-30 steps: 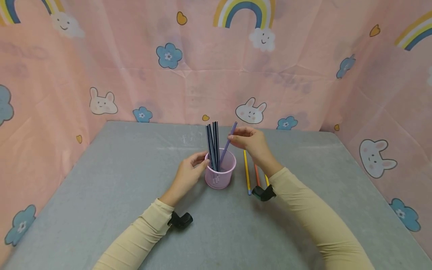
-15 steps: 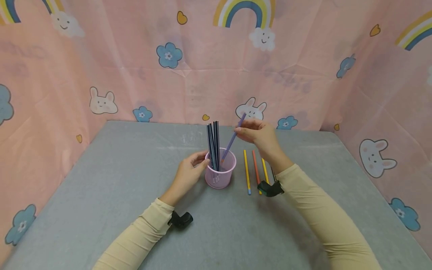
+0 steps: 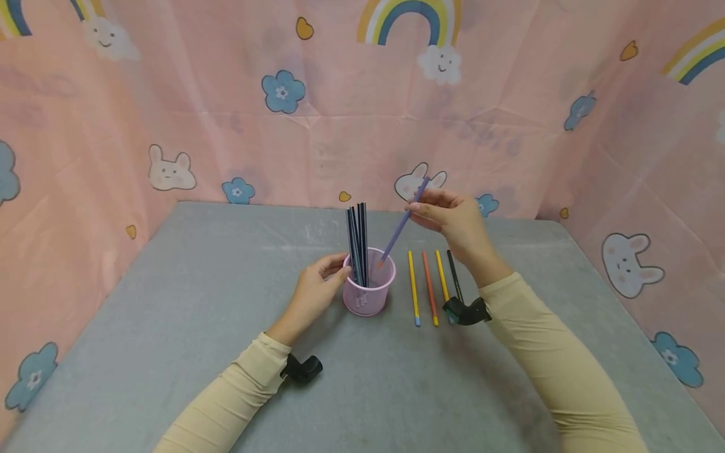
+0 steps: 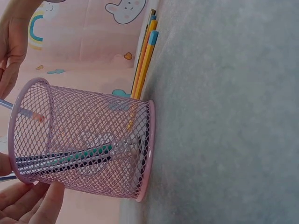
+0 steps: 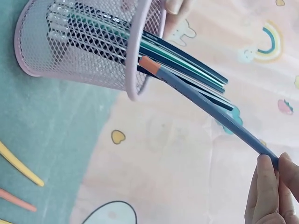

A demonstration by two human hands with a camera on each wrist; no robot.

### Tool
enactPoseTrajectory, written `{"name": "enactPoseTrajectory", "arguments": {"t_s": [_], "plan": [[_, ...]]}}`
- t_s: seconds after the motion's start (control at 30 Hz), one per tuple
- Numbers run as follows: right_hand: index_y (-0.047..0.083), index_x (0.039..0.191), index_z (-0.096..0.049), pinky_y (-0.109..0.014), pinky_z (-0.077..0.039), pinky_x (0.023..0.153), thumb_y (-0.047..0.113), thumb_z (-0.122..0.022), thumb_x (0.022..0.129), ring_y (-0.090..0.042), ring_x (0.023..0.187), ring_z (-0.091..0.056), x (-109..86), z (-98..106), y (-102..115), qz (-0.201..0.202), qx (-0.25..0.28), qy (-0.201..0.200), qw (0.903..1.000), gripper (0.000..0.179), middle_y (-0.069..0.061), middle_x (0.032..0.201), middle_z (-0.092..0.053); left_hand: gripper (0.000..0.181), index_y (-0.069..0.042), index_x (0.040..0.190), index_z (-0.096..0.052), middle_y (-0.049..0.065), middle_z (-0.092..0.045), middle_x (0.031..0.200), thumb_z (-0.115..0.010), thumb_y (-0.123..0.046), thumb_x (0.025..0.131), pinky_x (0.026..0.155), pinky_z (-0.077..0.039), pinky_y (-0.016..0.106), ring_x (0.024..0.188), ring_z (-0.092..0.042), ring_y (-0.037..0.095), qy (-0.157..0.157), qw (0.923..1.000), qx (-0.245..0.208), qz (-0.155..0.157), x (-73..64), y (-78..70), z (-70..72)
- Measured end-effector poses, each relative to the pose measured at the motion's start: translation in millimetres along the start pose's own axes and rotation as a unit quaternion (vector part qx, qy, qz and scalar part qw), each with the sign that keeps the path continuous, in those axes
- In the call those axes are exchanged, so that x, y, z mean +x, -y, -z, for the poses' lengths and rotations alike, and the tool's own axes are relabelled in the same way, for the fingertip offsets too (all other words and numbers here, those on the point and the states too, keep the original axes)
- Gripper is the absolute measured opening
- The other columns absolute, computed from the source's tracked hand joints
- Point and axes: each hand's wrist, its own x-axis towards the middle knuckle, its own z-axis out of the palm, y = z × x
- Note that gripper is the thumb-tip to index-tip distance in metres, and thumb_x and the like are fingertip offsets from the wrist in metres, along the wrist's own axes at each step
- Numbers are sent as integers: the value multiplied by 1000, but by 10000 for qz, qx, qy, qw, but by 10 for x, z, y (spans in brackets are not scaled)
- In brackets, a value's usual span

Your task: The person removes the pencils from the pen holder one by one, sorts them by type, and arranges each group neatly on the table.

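Note:
A pink mesh pencil cup [image 3: 365, 304] stands upright on the table. My left hand [image 3: 313, 292] holds its rim on the left side, thumb in front. Several dark pencils [image 3: 357, 242] lean inside the cup against that side. My right hand [image 3: 455, 223] pinches a purple pencil [image 3: 396, 236] near its upper end, tilted up to the right. The pencil's orange lower end [image 5: 150, 65] is at the cup's mouth, as the right wrist view shows. Through the mesh [image 4: 79, 112], the left wrist view shows the ends of the dark pencils near the cup's floor.
Right of the cup lie a yellow pencil [image 3: 414, 289], an orange pencil [image 3: 430, 289], another yellow pencil [image 3: 442, 277] and a black pencil [image 3: 455, 275], side by side. A pink patterned cloth [image 3: 340, 145] hangs behind the grey table [image 3: 243, 251].
My right hand has moved up and to the right, drawing the purple pencil from deep in the cup to its mouth. The left hand and cup have stayed in place.

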Motion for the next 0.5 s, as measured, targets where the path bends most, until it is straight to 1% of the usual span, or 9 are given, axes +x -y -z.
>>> {"name": "enactPoseTrajectory", "arguments": {"t_s": [0.17, 0.3, 0.5], "plan": [[11, 92, -74, -28, -60, 83, -1, -70, 89, -12, 85, -75, 6, 102, 57, 159, 279, -10, 9995, 13, 0, 88, -75, 35, -2, 129, -64, 15, -69, 125, -64, -16, 97, 106, -50, 44, 119, -65, 28, 30, 10000, -15, 83, -7, -8, 2], [10, 94, -75, -27, -60, 82, -1, -70, 89, -12, 85, -75, 1, 212, 89, 292, 359, -31, 9989, 14, 0, 89, -75, 35, -3, 129, -64, 14, -69, 125, -64, -17, 97, 106, -50, 43, 119, -65, 27, 33, 9999, -27, 121, -12, -12, 5], [9, 94, -75, -26, -61, 81, -1, -70, 88, -11, 84, -75, -34, 378, 127, 285, 347, -180, 9988, 12, 0, 89, -76, 36, -2, 130, -64, 16, -69, 125, -65, -15, 96, 106, -51, 44, 118, -66, 29, 17, 10000, -36, 17, -2, -2, 1]]}}
